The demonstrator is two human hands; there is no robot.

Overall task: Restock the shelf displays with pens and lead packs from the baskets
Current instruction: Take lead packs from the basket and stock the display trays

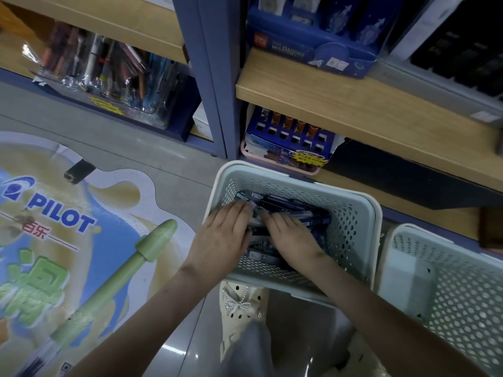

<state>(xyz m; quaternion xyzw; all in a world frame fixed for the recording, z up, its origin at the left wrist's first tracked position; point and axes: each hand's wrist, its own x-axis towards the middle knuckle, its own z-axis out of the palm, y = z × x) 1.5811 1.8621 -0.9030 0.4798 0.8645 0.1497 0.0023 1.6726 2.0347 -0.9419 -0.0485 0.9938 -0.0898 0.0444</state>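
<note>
A big pen advert point(68, 240) covers the floor on the left, with a clear rack of pens point(122, 74) on the low shelf behind it. The left hand point(227, 234) lies flat, fingers nearly straight, on the dark blue packs point(295, 209) inside the pale basket point(363, 221). Just beside it, the right hand point(290, 236) also rests on the packs with fingers stretched out, gripping nothing I can see. A second basket point(462, 281) touches the first on the right. A blue display box point(292, 138) sits on the shelf behind.

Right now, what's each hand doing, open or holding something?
Left hand: open, straight fingers resting on the dark packs in the basket.
Right hand: open, fingers flat on the same packs.
</note>
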